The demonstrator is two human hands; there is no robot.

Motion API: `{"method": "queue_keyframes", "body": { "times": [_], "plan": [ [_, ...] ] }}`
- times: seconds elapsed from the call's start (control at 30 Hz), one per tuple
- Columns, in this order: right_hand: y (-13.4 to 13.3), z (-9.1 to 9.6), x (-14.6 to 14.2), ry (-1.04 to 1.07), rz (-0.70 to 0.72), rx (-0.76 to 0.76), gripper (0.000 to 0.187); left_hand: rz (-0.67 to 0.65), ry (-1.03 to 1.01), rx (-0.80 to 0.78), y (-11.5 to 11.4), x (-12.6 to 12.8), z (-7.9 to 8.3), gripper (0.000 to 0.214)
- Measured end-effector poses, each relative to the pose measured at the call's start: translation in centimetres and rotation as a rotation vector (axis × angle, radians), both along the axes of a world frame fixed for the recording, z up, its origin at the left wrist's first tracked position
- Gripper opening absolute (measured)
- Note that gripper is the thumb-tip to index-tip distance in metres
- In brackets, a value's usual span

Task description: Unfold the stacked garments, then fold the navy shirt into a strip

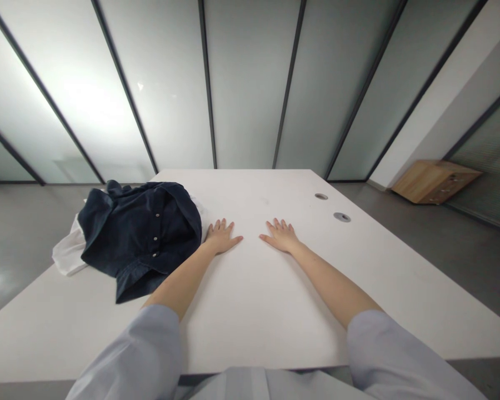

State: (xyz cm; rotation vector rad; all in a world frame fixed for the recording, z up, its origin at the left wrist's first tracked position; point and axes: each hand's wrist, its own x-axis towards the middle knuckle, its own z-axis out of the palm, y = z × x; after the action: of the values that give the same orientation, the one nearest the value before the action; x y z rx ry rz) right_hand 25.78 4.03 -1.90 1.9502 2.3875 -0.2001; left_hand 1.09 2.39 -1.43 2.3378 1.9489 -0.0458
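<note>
Resting flat and empty on the white tabletop (pixel 250 311), left hand (pixel 220 237) beside the crumpled dark denim shirt (pixel 144 236) and right hand (pixel 281 236) could nudge it off the edge.

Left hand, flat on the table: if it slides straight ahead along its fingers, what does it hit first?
Probably nothing: the left hand points across bare white table toward the far edge. The dark denim shirt lies just to its left, seemingly off that line.

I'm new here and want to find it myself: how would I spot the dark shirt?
Find the white table. At its left edge lies a crumpled pile beside the left hand. The dark denim shirt is on top, with pale snap buttons, over a white garment.
</note>
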Motion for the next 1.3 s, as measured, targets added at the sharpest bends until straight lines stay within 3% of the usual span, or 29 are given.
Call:
{"method": "queue_keyframes", "body": {
  "times": [1.3],
  "plan": [
    [-0.15,0.16,0.02,0.011,0.006,0.007,0.089,-0.006,0.001,0.011,0.02,-0.05,-0.06,0.087]
  ]
}}
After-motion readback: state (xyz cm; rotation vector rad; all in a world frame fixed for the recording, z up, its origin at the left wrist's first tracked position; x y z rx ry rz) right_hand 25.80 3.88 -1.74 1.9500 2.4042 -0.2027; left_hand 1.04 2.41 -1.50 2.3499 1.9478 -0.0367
